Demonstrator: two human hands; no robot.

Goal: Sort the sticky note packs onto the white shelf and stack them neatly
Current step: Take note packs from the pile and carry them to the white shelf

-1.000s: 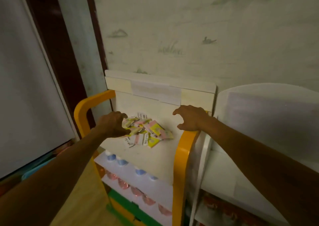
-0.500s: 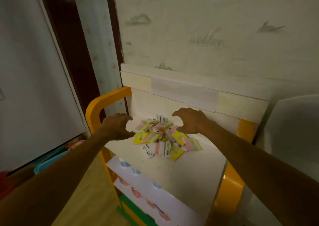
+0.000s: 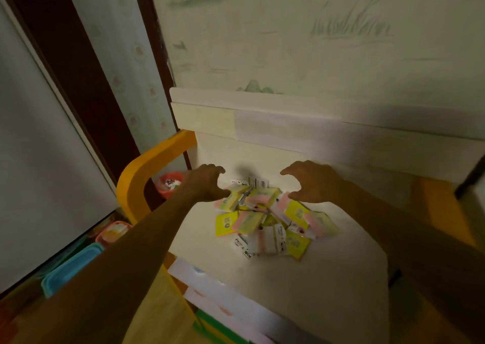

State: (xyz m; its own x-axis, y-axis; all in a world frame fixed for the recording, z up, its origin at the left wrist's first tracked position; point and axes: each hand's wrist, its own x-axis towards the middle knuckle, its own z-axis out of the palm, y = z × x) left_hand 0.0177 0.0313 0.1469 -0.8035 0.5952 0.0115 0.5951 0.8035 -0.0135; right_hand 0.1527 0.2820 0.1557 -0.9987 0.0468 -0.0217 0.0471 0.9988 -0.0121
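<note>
Reaching: both my hands hang over the jumbled sticky note packs [image 3: 270, 220], so I can close in on the heap from two sides.
Left hand [image 3: 207, 185]: fingers spread and bent like a claw, holding nothing; the thumb tip looks to be at the edge of the nearest pack, though I cannot tell if it touches.
Right hand [image 3: 313, 182]: the same open claw, holding nothing, poised just above the far right side of the heap.
Packs: yellow, pink and white ones lie criss-crossed and overlapping in a loose pile toward the back of the white shelf [image 3: 301, 286], none squared up yet.
Shelf: its top is flat with a raised back board behind the pile, which I judge handy for pushing packs against to square them.
Orange side frame [image 3: 147, 170]: it curves up by my left forearm, so I come in over it.
Stage: sorting hardly begun, I think; gathering the spread comes first, and slippery wrappers may slide apart.
Below left: a red tub [image 3: 169, 185] and a blue bin [image 3: 70, 271].
</note>
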